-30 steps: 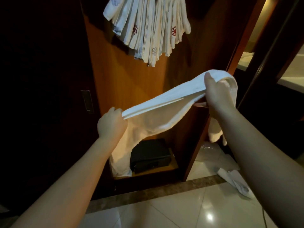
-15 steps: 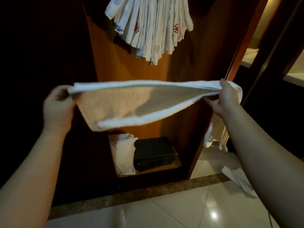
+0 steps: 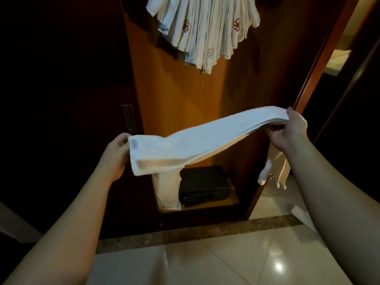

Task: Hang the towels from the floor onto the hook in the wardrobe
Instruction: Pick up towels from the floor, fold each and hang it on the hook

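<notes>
I hold a folded white towel (image 3: 205,140) stretched between both hands in front of the open wardrobe (image 3: 181,95). My left hand (image 3: 116,155) grips its lower left end. My right hand (image 3: 287,130) grips the higher right end, and loose towel corners hang below that hand. Several white towels (image 3: 205,31), some with red emblems, hang in a bunch at the top of the wardrobe; the hook itself is hidden. Another white towel (image 3: 304,219) lies on the tiled floor beside my right forearm.
A black safe (image 3: 203,186) sits on the wardrobe's bottom shelf with a white bundle (image 3: 167,192) to its left. A dark door with a metal handle (image 3: 128,118) stands at left. The wardrobe's wooden side panel (image 3: 308,79) rises at right. Glossy floor tiles (image 3: 226,264) lie below.
The towel went from a wide spread sheet to a narrower folded band. My left hand came inward and lower; my right hand stayed at the right end.
</notes>
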Action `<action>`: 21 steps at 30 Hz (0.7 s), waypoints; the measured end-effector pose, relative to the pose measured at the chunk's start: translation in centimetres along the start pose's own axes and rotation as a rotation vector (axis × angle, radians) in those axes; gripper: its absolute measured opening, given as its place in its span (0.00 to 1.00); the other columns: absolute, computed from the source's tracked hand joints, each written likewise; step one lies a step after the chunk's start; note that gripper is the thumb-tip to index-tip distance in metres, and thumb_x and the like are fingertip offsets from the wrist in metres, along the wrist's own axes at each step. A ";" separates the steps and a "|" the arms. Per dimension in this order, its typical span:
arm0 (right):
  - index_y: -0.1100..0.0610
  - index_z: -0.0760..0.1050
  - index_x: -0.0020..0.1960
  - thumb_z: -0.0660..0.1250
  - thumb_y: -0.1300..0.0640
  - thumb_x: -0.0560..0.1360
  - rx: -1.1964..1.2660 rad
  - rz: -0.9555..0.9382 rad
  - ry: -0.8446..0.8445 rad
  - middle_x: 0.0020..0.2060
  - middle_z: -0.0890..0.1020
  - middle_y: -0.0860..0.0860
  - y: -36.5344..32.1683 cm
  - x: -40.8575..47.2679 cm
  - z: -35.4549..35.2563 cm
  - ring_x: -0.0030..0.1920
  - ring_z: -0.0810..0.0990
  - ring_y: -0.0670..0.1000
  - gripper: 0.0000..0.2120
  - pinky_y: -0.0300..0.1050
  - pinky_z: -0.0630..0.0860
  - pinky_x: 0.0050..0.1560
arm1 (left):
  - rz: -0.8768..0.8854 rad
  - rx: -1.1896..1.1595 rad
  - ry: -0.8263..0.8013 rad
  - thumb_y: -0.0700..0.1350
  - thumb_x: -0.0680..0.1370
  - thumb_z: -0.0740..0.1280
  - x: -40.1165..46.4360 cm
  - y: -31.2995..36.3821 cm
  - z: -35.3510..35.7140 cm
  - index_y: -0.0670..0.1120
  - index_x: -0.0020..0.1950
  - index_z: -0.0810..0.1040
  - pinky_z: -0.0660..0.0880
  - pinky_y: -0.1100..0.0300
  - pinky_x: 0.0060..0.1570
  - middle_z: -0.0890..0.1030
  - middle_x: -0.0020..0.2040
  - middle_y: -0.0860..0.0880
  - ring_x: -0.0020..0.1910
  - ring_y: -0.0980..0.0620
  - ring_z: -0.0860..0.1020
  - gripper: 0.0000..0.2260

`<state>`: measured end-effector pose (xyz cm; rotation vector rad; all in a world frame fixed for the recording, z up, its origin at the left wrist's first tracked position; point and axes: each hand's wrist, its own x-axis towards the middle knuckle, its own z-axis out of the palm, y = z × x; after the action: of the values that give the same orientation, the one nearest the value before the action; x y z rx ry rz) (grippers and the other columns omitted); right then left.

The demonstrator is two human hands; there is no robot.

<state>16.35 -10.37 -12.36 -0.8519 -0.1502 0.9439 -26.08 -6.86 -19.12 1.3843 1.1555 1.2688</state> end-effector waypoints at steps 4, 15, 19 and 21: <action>0.62 0.73 0.66 0.67 0.55 0.80 0.017 -0.002 -0.015 0.56 0.84 0.60 -0.3 -0.1 -0.4 0.50 0.87 0.59 0.17 0.55 0.84 0.41 | -0.034 -0.055 -0.054 0.35 0.81 0.62 -0.4 0.0 2.2 0.50 0.51 0.78 0.76 0.61 0.29 0.83 0.36 0.56 0.33 0.57 0.80 0.10; 0.54 0.71 0.68 0.67 0.43 0.79 -0.137 0.036 0.065 0.58 0.84 0.56 -0.3 0.0 -3.4 0.55 0.84 0.58 0.23 0.59 0.82 0.53 | -0.063 -0.577 -0.030 0.35 0.80 0.56 -1.4 -1.2 0.7 0.48 0.44 0.80 0.80 0.59 0.33 0.84 0.40 0.48 0.38 0.49 0.83 0.16; 0.57 0.68 0.72 0.60 0.37 0.81 -0.009 0.143 -0.034 0.62 0.81 0.60 1.0 -0.3 -3.7 0.61 0.81 0.64 0.29 0.68 0.72 0.65 | -0.088 -0.565 -0.029 0.45 0.82 0.58 -2.0 -3.1 1.2 0.53 0.50 0.80 0.71 0.63 0.23 0.82 0.42 0.49 0.34 0.49 0.81 0.11; 0.58 0.68 0.72 0.57 0.37 0.82 0.029 0.162 -0.052 0.63 0.80 0.61 1.4 -0.5 -3.8 0.63 0.79 0.64 0.30 0.67 0.71 0.67 | -0.136 -0.602 -0.006 0.44 0.80 0.59 -2.1 -4.2 1.0 0.55 0.46 0.80 0.73 0.62 0.24 0.83 0.45 0.49 0.39 0.47 0.82 0.12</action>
<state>16.92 -12.54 -15.79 -0.8219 -0.1124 1.1181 -25.43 -8.30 -23.62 0.8477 0.7546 1.3632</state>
